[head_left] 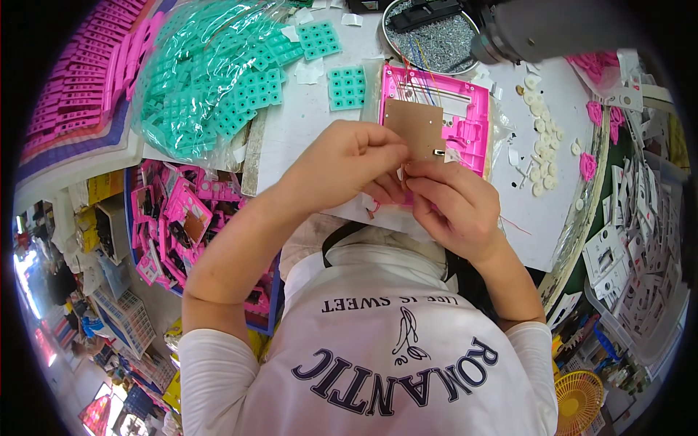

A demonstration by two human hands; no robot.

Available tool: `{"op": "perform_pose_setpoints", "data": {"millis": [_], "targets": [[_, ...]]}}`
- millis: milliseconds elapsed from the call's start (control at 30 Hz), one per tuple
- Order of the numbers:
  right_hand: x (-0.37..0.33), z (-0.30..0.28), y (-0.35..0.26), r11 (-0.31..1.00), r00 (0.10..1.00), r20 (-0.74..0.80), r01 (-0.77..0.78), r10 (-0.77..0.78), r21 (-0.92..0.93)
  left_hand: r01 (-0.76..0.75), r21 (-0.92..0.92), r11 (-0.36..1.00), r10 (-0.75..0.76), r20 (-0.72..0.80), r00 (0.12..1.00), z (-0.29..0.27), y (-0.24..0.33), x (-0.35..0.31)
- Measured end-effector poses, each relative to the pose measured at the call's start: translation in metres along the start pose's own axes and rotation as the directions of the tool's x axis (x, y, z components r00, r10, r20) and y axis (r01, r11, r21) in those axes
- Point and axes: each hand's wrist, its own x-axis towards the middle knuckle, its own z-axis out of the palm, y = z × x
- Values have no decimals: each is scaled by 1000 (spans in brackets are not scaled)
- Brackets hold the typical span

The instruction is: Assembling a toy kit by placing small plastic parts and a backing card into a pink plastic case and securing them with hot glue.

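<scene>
In front of me lies a bright pink plastic casing (476, 109), its inside facing up. A brown circuit board (413, 125) rests over its left part, with thin coloured wires (416, 81) running from the far side. At the board's near edge, my left hand (350, 161) is closed, thumb and fingers pinched together. Close beside it, my right hand (456, 206) is also closed in a pinch. Whatever sits between the fingertips is too small and too hidden to name. A bit of reddish wire (373, 211) shows below my left fingers.
Teal rubber keypads (211, 87) fill a clear bag at left; two loose keypads (347, 88) lie nearby. Beyond the casing stands a bowl of screws (436, 47), beside a dark grey machine arm (560, 33). White round plastic pieces (539, 138) lie at right. Pink casings (174, 218) fill a bin lower left.
</scene>
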Motion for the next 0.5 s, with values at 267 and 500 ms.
{"op": "perform_pose_setpoints", "data": {"millis": [267,500], "targets": [[1,-3,0,986,991,127,-20,41,-167,-461,705,539,541,130,831,-1,-9,4],[3,6,-5,978,982,168,-55,90,-201,-557,807,197,748,244,617,-5,-39,5]]}}
